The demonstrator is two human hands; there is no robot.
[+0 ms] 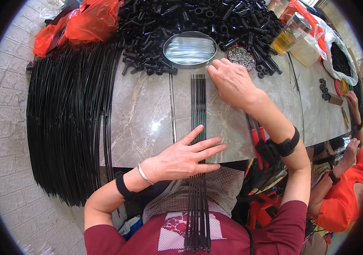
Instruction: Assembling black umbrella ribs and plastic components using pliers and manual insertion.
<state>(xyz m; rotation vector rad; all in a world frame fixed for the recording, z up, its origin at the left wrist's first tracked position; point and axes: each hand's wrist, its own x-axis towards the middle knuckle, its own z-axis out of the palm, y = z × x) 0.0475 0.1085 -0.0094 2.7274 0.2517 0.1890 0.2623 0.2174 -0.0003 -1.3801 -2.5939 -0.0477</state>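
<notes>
Several thin black rods [198,93] lie side by side in a flat row, running from the table over its near edge toward my chest. My left hand [181,157] rests across them near that edge, fingers stretched and spread, palm down. Just right of the rods' far ends is my right hand [234,83], its fingers closed in a pinch; whatever they hold is too small or hidden. Beyond it stand a round metal tin [190,63] of thin silvery wires and a red-rimmed dish [254,63] of tiny metal parts.
A thick bundle of black rods [66,123] hangs over the left edge. Black tubular parts [185,17] pile up at the back, beside red bags [92,21] and a jar [289,36] of yellow liquid. Red-handled pliers [257,144] sit at the near edge. Another person [345,187] works at right.
</notes>
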